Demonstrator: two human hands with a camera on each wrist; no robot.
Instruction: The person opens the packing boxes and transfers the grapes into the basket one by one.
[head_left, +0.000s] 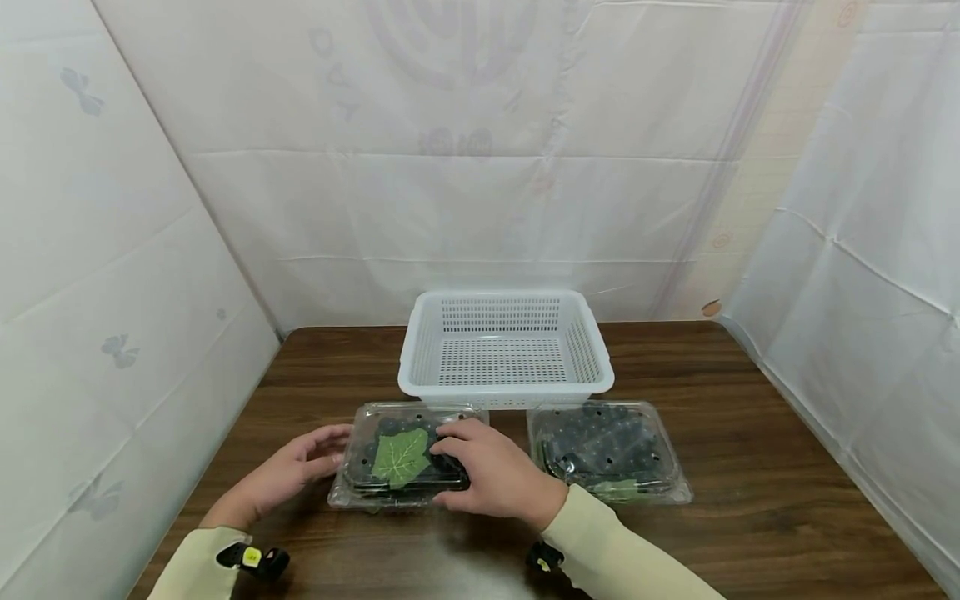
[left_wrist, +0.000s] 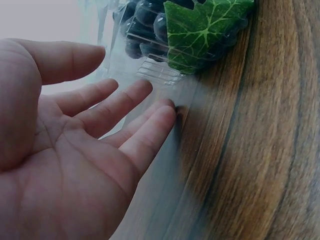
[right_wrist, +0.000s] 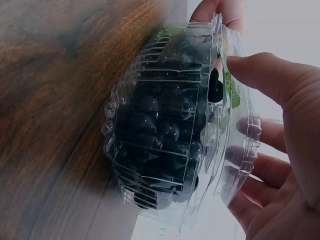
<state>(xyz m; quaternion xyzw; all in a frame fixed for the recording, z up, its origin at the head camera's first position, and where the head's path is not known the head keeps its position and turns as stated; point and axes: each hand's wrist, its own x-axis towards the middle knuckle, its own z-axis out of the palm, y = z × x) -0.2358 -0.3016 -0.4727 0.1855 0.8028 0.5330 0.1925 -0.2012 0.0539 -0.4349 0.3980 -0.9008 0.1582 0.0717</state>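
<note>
A clear plastic clamshell box of dark grapes (head_left: pixel 358 483) lies on the table in front of me, a green leaf (head_left: pixel 401 458) showing through its lid. My right hand (head_left: pixel 495 475) comes over its right end and grips the lid; in the right wrist view the thumb presses near the lid's edge while the other fingers curl over its far side. At the box's left end is my left hand (head_left: pixel 296 467), fingers extended and thumb apart, fingertips right at the clear wall in the left wrist view. Grapes (right_wrist: pixel 155 120) press against the transparent side.
A second clear box of dark grapes (head_left: pixel 607 442) lies to the right, beside my right forearm. Behind both boxes stands a white perforated plastic basket (head_left: pixel 506 390). The brown wooden table (head_left: pixel 765 483) is bordered by white sheeting (head_left: pixel 480 208) at the back and sides.
</note>
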